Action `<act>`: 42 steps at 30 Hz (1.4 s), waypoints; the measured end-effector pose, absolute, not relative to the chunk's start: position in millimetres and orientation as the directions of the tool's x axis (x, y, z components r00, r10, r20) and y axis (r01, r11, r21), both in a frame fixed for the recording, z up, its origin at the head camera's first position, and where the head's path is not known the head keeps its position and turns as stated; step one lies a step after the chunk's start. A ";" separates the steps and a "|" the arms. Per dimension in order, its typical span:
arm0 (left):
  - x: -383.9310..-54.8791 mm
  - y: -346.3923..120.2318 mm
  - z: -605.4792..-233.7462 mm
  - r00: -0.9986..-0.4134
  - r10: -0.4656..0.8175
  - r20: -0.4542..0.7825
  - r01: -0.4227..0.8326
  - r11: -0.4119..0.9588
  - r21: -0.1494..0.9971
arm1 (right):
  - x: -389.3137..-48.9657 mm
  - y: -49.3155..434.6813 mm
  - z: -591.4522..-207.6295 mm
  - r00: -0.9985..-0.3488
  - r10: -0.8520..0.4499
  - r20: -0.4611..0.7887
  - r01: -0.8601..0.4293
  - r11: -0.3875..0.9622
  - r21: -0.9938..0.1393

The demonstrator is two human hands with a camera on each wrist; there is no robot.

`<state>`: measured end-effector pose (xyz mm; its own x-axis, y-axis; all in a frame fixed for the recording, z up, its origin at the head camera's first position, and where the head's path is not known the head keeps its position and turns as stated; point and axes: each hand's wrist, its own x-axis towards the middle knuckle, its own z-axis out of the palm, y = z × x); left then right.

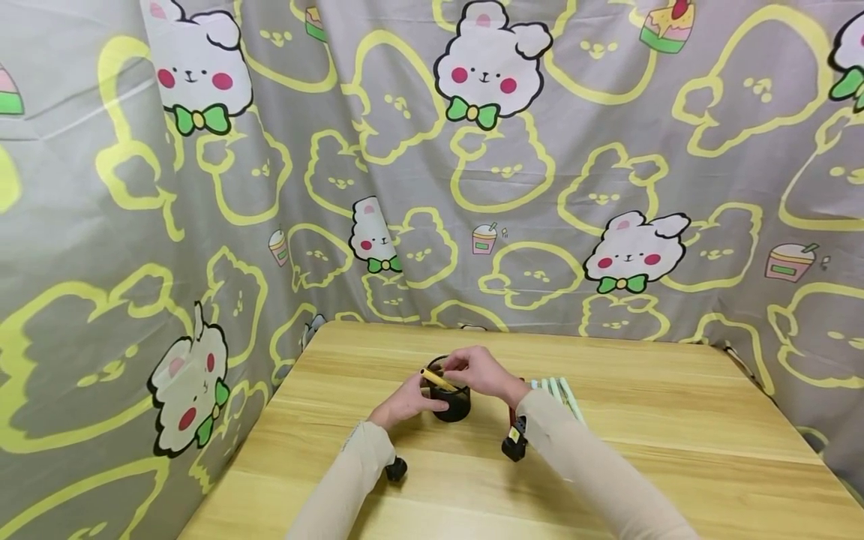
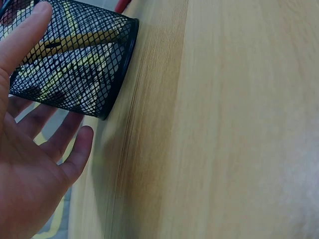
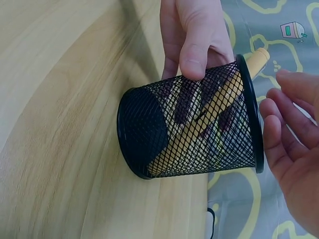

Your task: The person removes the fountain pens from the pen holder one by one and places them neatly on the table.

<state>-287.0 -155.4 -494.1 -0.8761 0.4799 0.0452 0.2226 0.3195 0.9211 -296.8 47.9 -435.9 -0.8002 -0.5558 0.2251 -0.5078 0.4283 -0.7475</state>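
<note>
A black mesh pen cup (image 1: 451, 405) stands on the wooden table. One yellow pen (image 3: 214, 112) leans inside it, its end sticking out past the rim; through the mesh its lower part reaches toward the base. My left hand (image 1: 407, 400) grips the cup from the left, with the thumb (image 3: 194, 59) against the mesh and fingers on the other side. Beside the rim, close to the pen's upper end, my right hand (image 1: 481, 371) hovers with fingers loosely bent. In the right wrist view this hand (image 3: 296, 134) shows nothing between its fingers.
Several pale green pens (image 1: 556, 391) lie side by side to the right, partly behind the right sleeve. A red item (image 2: 121, 5) shows beyond the cup, mostly cut off. Patterned grey curtain (image 1: 513, 187) hangs behind the wooden table (image 1: 675, 435) and along its left side.
</note>
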 end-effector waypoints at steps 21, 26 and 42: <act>-290.7 -158.4 -503.9 -0.881 0.471 0.049 0.231 0.337 0.913 | -307.4 35.7 -445.4 -0.739 -0.629 0.240 -0.577 0.409 -0.707; -292.9 -158.3 -506.9 -0.887 0.459 0.049 0.228 0.344 0.911 | -309.8 33.6 -446.8 -0.734 -0.634 0.242 -0.585 0.410 -0.699; -292.4 -158.7 -508.1 -0.884 0.465 0.040 0.216 0.331 0.918 | -313.4 25.2 -451.3 -0.759 -0.615 0.215 -0.568 0.463 -0.680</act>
<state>-292.4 -158.7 -508.1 -0.8844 0.4650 0.0402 0.2161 0.3315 0.9184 -313.4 25.2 -451.3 -0.7586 -0.6150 0.2152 -0.5682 0.4627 -0.6805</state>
